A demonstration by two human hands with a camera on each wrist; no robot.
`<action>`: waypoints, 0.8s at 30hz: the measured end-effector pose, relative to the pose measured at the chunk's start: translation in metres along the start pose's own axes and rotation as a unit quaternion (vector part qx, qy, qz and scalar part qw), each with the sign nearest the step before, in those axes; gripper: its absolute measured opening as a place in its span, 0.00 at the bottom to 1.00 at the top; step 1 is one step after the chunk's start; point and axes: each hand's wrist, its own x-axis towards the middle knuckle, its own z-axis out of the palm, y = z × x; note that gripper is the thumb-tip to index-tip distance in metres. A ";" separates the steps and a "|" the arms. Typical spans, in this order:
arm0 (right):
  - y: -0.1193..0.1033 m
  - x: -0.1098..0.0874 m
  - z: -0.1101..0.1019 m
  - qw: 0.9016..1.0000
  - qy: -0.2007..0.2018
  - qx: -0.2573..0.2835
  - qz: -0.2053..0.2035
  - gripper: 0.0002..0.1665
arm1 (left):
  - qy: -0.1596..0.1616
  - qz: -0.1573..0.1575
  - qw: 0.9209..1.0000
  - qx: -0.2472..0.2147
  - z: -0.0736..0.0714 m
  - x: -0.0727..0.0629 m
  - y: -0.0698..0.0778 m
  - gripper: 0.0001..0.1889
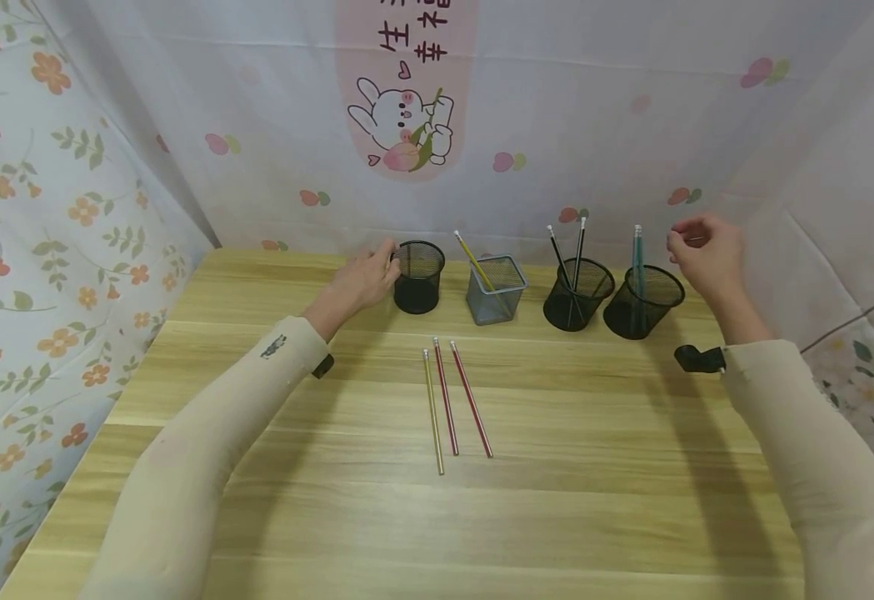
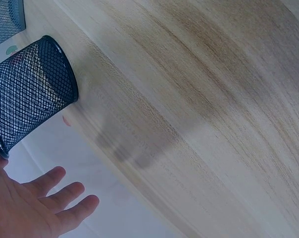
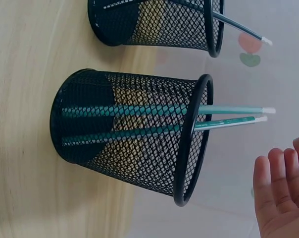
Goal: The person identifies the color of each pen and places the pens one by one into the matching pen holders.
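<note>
Black round wire-mesh cup (image 1: 417,297) stands upright, mouth up, at twelve o'clock from slim gold and red pencils (image 1: 446,400), left hand (image 1: 359,282) pinching its rim; right hand (image 1: 711,257) hovers, fingers relaxed, beside teal pencils (image 3: 231,109).

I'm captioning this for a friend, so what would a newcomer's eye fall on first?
Probably the four mesh cups lined along the back of the table. Next come three loose pencils, one gold, two red, lying in front of them, then the left hand at the leftmost cup.
</note>
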 end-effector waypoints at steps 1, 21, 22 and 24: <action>-0.001 -0.001 0.000 1.000 0.000 -0.004 -0.001 0.15 | 0.000 0.000 1.000 -0.001 0.000 0.000 0.000 0.23; -0.021 -0.017 0.012 0.999 -0.030 -0.001 -0.017 0.14 | 0.003 -0.002 1.000 -0.011 0.002 0.000 0.000 0.22; -0.023 -0.018 0.013 0.999 -0.033 -0.002 -0.020 0.14 | 0.004 -0.001 1.000 -0.010 0.002 0.000 0.000 0.22; -0.027 -0.021 0.015 0.999 -0.039 -0.003 -0.029 0.14 | 0.005 -0.001 1.000 -0.010 0.002 0.000 0.000 0.21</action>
